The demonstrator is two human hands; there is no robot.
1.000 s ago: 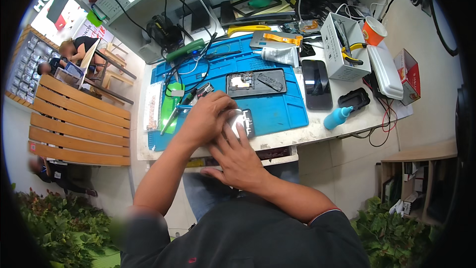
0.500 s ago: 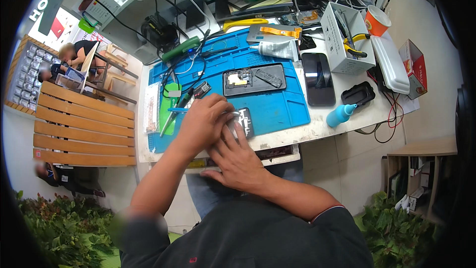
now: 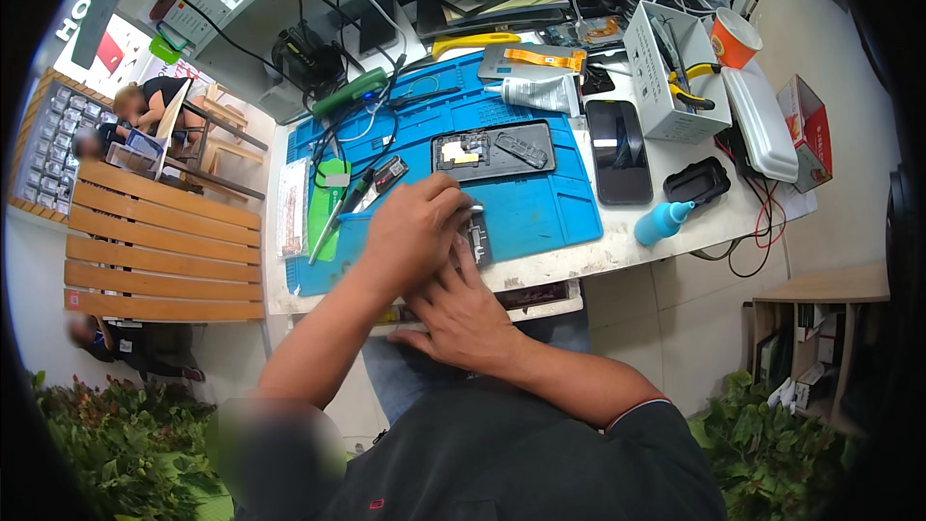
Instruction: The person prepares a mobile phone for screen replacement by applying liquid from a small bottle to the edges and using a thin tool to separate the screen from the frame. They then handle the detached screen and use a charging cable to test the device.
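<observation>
A small dark phone part with pale patches lies on the front of the blue work mat. My left hand is closed in a pinch above its left side. From that hand a slim blue-ended tool sticks out to the left; its kind is unclear. A pale tip shows by the fingertips, over the part's upper end. My right hand lies with fingers stretched out, its fingertips against the part's left edge and partly under my left hand. Just behind sits an opened phone body with bare inner parts.
Left on the mat are a green card, a grey pen-like tool and a green-handled tool with cables. To the right stand a dark phone, a blue bottle, a black tray and a white tool box.
My left hand has shifted slightly right and away from me, its fingertips now nearer the part's upper end. My right hand has barely moved.
</observation>
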